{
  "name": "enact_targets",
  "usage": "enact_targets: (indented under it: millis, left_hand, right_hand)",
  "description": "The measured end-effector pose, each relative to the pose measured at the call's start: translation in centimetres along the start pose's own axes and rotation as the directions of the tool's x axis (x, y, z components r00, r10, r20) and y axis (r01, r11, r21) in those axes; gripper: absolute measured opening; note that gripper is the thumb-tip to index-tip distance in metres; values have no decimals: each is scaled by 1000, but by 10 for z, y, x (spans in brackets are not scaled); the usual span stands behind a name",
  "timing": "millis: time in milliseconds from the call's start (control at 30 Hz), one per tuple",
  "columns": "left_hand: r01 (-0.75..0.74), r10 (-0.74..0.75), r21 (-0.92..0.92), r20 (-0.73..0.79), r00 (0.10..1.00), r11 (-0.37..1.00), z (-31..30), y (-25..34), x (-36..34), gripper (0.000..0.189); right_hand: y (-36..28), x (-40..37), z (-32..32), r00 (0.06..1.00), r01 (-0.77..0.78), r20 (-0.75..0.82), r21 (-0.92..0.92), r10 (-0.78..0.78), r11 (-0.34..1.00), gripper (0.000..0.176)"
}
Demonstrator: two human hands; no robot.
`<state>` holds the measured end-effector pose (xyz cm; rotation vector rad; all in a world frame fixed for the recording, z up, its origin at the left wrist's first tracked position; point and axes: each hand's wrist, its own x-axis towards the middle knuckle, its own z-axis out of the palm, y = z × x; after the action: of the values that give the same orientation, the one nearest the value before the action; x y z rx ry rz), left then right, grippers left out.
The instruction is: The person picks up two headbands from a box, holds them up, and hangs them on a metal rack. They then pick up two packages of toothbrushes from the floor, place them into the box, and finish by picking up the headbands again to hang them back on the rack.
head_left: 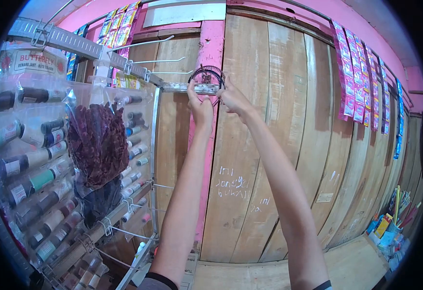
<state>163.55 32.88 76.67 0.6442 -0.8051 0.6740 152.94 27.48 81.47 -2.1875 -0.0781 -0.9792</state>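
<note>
Both my arms reach up to the end of a flat metal rail in front of a pink post. Black toothed headbands curve in an arc over the rail's end. My left hand is closed on their left side, its fingers right at the rail. On the right side my right hand pinches the bands, with its fingers bent. The lower parts of the bands are mostly hidden by the hands and the rail.
At left, a metal rack with hooks carries a clear bag of thread spools and a bag of dark, bunched items. Sachet strips hang on the right. Below, a wooden bench holds a container of pens.
</note>
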Motion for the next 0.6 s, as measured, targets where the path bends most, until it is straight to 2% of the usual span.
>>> enact_targets:
  millis: [67,167,233,267,433,600]
  left_hand:
    - [-5,5,-32,22,1000,999,-3,1,1,67]
    - [14,-8,-83,82,997,996,-10,3,5,67]
    - [66,-45,-127,156,987,990,-15,0,8,67]
    - [48,-32,-112,143,989,993,-16,-2,9,66]
    - [-7,18,-83,126,992,997,-19,-6,14,62]
    - [35,-32,195,-18,999,980,-14,6,1,61]
  right_hand:
    - [9,9,3,999,32,-5,-2,-32,999,82]
    - [13,10,7,999,29,22,128,-32,991,84]
    - [16,11,12,998,66,-21,181,-63,981,87]
    - [18,11,15,996,85,-41,206,-78,975,89]
    - [25,10,17,997,72,-19,161,-70,984,89]
    - [21,-4,9,999,-39,30,67,37,997,82]
